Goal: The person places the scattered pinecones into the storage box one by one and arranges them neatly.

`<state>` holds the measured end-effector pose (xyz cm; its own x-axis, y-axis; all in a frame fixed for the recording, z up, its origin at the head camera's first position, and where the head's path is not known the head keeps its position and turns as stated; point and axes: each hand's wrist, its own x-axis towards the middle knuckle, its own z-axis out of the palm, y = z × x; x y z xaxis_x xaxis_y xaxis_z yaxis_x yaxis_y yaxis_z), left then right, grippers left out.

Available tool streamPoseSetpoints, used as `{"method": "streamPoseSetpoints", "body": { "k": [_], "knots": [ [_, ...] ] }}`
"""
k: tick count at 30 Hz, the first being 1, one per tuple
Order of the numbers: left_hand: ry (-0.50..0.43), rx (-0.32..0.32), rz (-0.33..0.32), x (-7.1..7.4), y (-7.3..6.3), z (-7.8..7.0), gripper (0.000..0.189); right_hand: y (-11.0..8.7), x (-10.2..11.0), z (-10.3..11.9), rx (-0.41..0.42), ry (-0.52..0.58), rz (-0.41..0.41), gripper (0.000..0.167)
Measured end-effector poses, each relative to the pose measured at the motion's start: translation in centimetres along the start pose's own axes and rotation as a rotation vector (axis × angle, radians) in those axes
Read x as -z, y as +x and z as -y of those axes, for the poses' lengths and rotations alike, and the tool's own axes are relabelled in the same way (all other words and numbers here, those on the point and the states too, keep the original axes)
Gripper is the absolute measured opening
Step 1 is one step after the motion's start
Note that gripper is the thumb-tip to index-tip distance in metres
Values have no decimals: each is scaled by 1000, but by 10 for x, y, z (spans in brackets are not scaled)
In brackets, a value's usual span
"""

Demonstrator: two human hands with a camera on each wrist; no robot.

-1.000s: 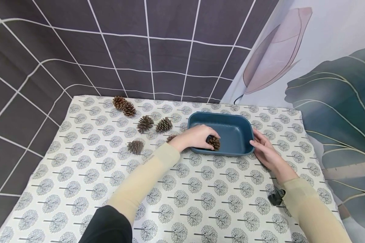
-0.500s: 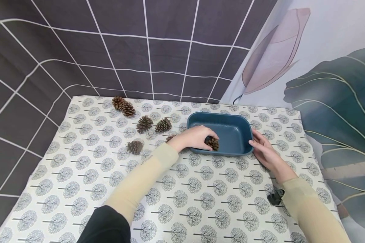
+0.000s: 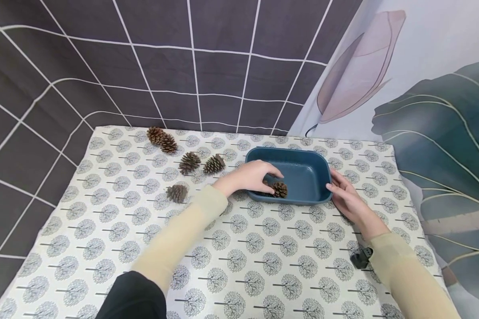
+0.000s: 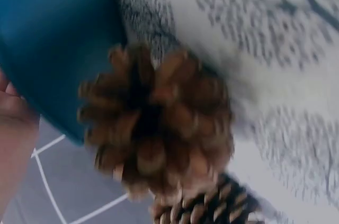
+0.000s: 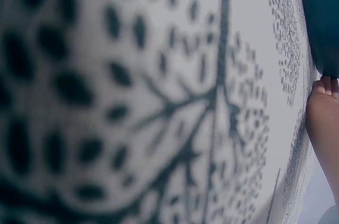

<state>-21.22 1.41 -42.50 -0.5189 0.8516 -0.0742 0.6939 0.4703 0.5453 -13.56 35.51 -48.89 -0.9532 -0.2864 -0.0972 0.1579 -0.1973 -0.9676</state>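
My left hand (image 3: pixel 252 176) reaches over the left end of a dark blue rectangular plastic bin (image 3: pixel 303 203), its fingers spread and slightly bent. A brown pine cone (image 3: pixel 280 190) lies inside the bin just beyond the thumb, and another is partly hidden under the hand. At the bin's right end, my right hand (image 3: pixel 349 199) grips the wall, thumb over the rim and fingers outside. In the left wrist view a pine cone (image 4: pixel 159 123) looms large and blurred beside the bin (image 4: pixel 63 44). A bit of the right hand (image 5: pixel 326 94) shows against the bin in the right wrist view.
Left of the bin, several pine cones lie on the tree-patterned tablecloth (image 3: pixel 231 266): a touching pair (image 3: pixel 161 140) at the back, two nearer cones, one (image 3: pixel 189 163) beside another (image 3: pixel 214 164), and a greyish cone (image 3: pixel 177 193). A black device (image 3: pixel 361 258) sits by the right wrist.
My left hand has let go of the pine cone in the bin and drawn slightly back to the left, its fingers wider apart. The right hand keeps its hold on the bin.
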Motion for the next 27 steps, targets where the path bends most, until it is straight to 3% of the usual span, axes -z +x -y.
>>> {"method": "streamPoseSetpoints", "body": {
  "k": [16,27],
  "knots": [
    [-22,92,-90,36,-55,12,52,-1,0,0,4,-1,3,69],
    [-48,158,-157,37,-91,24,52,-1,1,-2,12,-3,19,68]
  ]
}}
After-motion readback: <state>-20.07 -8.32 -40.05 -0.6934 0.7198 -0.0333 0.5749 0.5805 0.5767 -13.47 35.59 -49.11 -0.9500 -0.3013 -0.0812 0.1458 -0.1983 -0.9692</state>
